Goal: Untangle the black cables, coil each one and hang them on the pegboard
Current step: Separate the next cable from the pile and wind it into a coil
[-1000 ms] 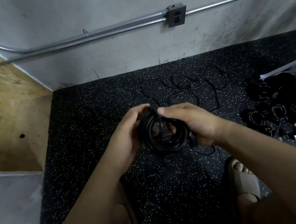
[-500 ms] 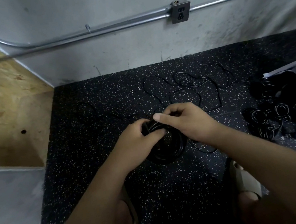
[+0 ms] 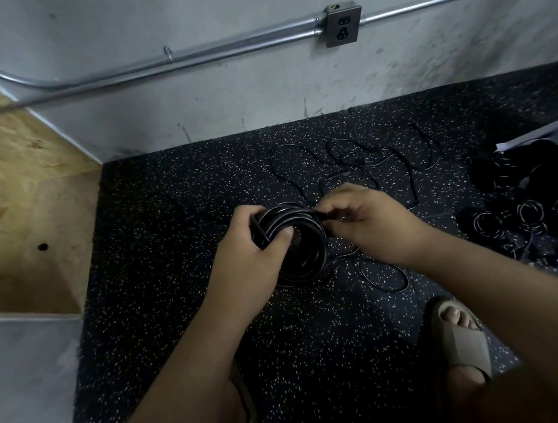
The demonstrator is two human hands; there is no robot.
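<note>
Cable coil (image 3: 304,255), left hand (image 3: 245,266) grip clamped round it; right hand (image 3: 375,225) grip pinching its top strand

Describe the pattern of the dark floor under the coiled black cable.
Black floor flecked all over with small pale specks; clearest in the head view.

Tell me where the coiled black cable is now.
Head view, centre: the coiled cable is held over the speckled floor, the left hand gripping its left side, the right hand pinching its top.
</note>
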